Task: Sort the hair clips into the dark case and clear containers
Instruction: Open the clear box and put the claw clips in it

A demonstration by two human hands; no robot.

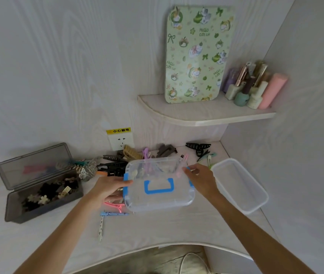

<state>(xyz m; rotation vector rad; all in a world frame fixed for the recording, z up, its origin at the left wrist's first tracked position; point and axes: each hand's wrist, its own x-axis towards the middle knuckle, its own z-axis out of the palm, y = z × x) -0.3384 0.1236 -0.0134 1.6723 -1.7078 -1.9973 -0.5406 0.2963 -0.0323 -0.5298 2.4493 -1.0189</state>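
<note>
A clear box with a blue handle and blue latches (158, 186) is held between my two hands above the desk. My left hand (109, 189) grips its left side by the blue latch. My right hand (200, 178) holds its right side, thumb on the lid. At the left stands the dark case (42, 202), lid up, with several small flower clips inside. A second clear container (240, 184), without a lid, sits at the right. A pile of claw clips and flat clips (117, 161) lies behind the box. Pink and blue flat clips (115, 209) lie in front of it.
Black claw clips (198, 148) lie at the back right near the wall. A wall socket (120, 142) with a yellow sticker sits behind the pile. Above, a corner shelf (206, 115) carries a green patterned board and several bottles. The desk's curved front edge (157, 247) is near me.
</note>
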